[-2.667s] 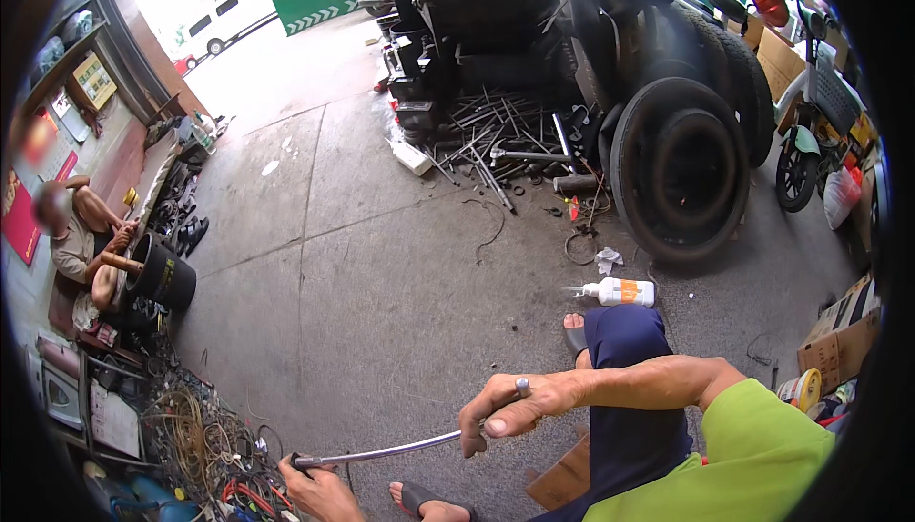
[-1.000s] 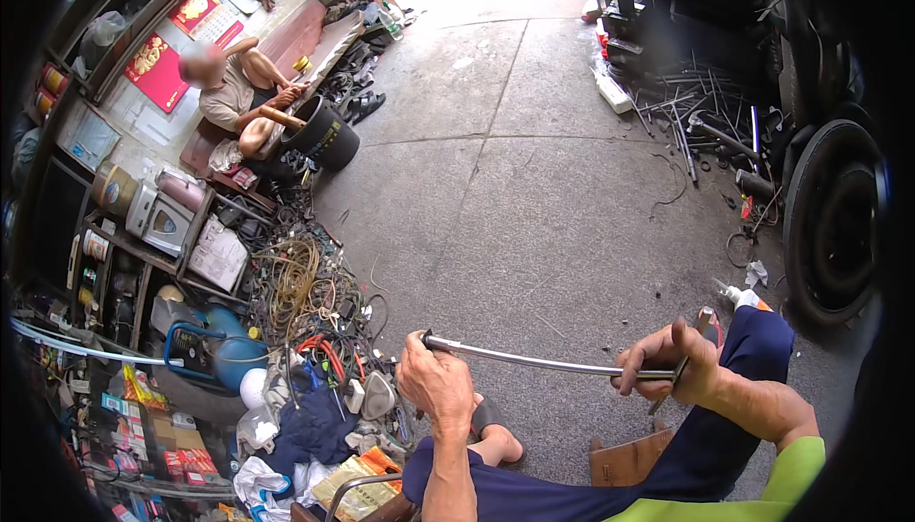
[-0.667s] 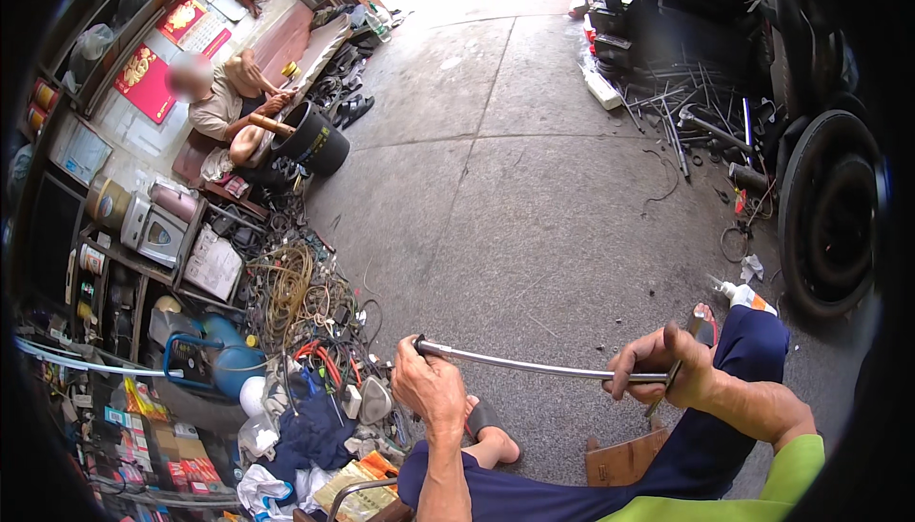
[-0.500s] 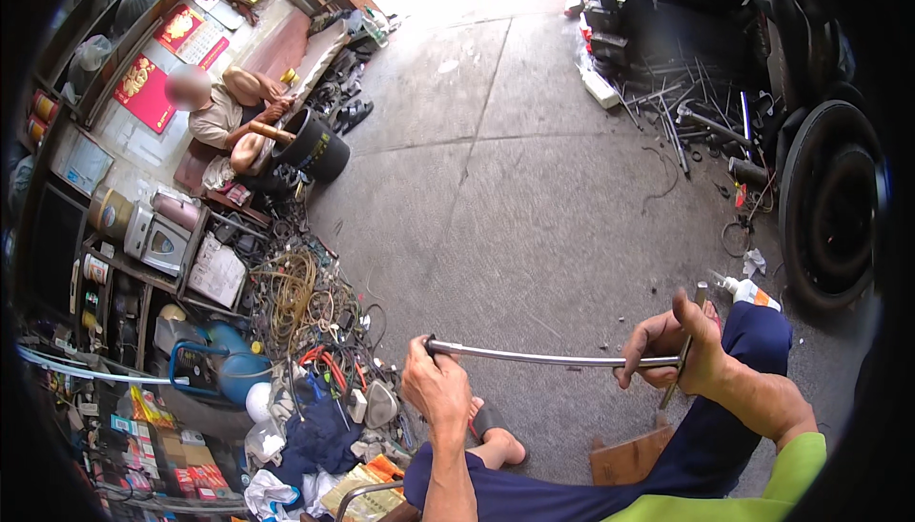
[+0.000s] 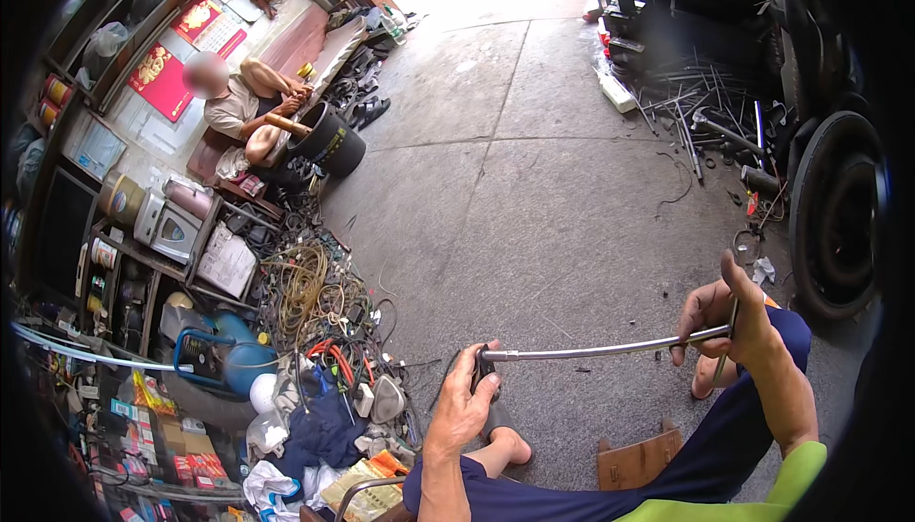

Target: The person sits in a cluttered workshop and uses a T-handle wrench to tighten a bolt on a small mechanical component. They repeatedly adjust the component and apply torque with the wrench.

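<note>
A long, thin metal T-handle wrench (image 5: pixel 591 349) runs across in front of my lap, nearly level. My right hand (image 5: pixel 748 317) wraps round its crossbar end, with the thumb pointing up and the shaft passing by the fingers. At the other end my left hand (image 5: pixel 462 406) is closed on a small dark part (image 5: pixel 487 368) that meets the shaft tip. I cannot make out what kind of part this is, since the fingers and thumb cover some of it.
A brown wooden stool (image 5: pixel 634 460) stands between my legs. To the left lie tangled cables (image 5: pixel 303 284) and a blue tank (image 5: pixel 243 358). A person (image 5: pixel 233 112) sits beyond, beside a black bucket (image 5: pixel 334 145). At right are a tire (image 5: pixel 837 212) and scattered metal rods (image 5: pixel 701 112).
Both hands and the wrench have shifted to the right, and my right hand is higher. More of the dark part shows at my left hand. The view has also turned slightly.
</note>
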The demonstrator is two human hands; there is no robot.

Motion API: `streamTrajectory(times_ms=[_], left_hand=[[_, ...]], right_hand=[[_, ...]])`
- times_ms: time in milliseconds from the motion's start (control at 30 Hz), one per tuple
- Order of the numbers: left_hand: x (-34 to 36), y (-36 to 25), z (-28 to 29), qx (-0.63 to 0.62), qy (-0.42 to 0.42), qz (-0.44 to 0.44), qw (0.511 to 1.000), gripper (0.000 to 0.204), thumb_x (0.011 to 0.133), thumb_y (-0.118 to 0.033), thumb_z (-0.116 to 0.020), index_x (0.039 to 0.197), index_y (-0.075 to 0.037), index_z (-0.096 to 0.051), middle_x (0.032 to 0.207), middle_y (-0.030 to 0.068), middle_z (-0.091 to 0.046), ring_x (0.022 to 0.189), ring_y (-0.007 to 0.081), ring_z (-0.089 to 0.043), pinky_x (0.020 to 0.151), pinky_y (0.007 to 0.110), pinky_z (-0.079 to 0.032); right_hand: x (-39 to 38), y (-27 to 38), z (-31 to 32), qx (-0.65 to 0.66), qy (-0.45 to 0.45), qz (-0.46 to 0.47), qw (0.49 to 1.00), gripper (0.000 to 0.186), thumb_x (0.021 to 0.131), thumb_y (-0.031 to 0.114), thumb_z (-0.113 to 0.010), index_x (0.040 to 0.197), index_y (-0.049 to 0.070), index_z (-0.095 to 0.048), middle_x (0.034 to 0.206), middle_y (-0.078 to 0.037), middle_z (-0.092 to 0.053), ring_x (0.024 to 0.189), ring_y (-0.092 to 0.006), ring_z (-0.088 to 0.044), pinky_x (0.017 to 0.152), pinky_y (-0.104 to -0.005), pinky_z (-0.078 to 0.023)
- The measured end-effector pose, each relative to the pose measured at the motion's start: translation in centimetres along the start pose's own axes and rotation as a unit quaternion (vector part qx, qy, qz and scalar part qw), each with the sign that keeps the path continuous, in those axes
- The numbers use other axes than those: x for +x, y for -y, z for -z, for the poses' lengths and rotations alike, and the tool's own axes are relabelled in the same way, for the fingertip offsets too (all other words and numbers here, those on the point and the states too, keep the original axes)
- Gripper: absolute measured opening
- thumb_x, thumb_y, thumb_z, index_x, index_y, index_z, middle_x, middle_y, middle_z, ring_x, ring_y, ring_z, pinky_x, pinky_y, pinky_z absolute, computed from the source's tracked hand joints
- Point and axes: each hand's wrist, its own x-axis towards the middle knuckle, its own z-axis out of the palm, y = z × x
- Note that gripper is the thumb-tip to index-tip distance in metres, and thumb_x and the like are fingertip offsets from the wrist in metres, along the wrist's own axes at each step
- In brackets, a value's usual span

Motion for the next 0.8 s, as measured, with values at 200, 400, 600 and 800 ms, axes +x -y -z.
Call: streamTrajectory(times_ms=[200,400,600,800], left_hand=[[0.8,1.2,-0.8,0.019,-0.079,0.057,0.995,0.018,0.089,-0.004,-0.06,0.105,0.002,-0.061,0.094,0.0058,-0.068,0.081,0.0086,-0.058,0.074,0.024,-0.047],[1.3,1.3,-1.5,0.053,-0.169,0.059,0.982,0.009,0.087,-0.005,-0.061,0.088,0.001,-0.067,0.074,0.0001,-0.064,0.065,0.0052,-0.053,0.057,0.024,-0.042],[1.3,0.7,-2.4,0.051,-0.194,0.031,0.979,0.009,0.088,-0.007,-0.063,0.082,-0.001,-0.065,0.065,-0.0074,-0.053,0.058,0.0013,-0.042,0.049,0.022,-0.031],[0.8,0.3,-3.0,0.115,-0.287,-0.061,0.949,0.009,0.088,-0.006,-0.062,0.088,0.003,-0.06,0.074,0.0117,-0.06,0.065,0.0218,-0.059,0.06,0.034,-0.046]], right_hand=[[0.4,-0.4,-1.0,0.004,-0.013,-0.005,1.0,0.095,0.087,0.08,-0.026,0.078,-0.008,-0.062,0.075,-0.03,-0.066,0.031,-0.0086,-0.033,0.031,-0.0213,-0.025],[1.0,-0.2,-1.4,0.006,0.006,0.007,1.0,0.094,0.087,0.079,-0.026,0.079,-0.007,-0.061,0.076,-0.03,-0.066,0.031,-0.009,-0.032,0.032,-0.0209,-0.024],[0.6,-0.4,-1.0,-0.042,0.019,0.067,0.997,0.094,0.091,0.074,-0.021,0.08,-0.011,-0.061,0.077,-0.03,-0.067,0.029,-0.0081,-0.032,0.031,-0.0191,-0.026],[1.3,-0.8,0.7,-0.049,0.075,0.196,0.977,0.092,0.095,0.068,-0.022,0.083,-0.015,-0.06,0.079,-0.032,-0.066,0.029,-0.0083,-0.038,0.03,-0.0179,-0.032]])
